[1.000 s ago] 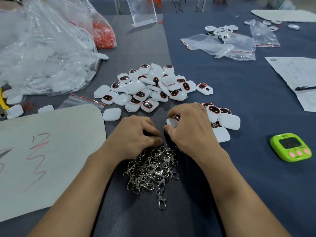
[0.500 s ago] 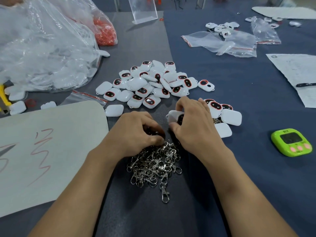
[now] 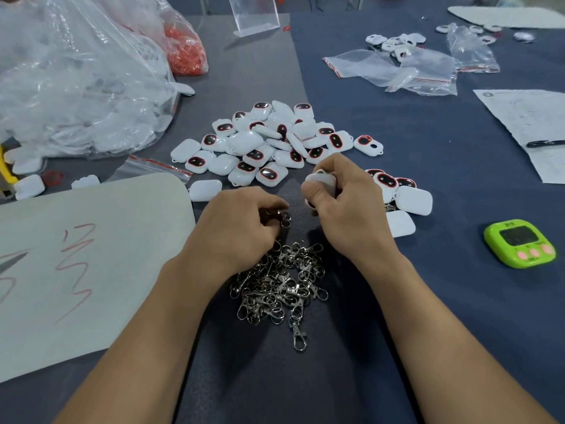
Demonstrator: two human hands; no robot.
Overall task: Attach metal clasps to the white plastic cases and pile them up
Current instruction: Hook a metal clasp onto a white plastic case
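Above clasp heap (image 3: 281, 286), right hand (image 3: 345, 206) now holds white case (image 3: 321, 182) higher, fingers curled round it. Left hand (image 3: 241, 228) pinches one clasp (image 3: 285, 218) low by heap. Hands farther apart than before. Clasp not on case yet; joining likely next.

Two hands show: left hand (image 3: 241, 228) and right hand (image 3: 345, 215). The right holds one white case (image 3: 321, 180), the left one clasp (image 3: 285, 220). The pile of cases (image 3: 263, 142) at upper centre holds perhaps thirty, overlapping; the heap of clasps (image 3: 281, 283) holds dozens. One green timer (image 3: 519, 243) sits at right.
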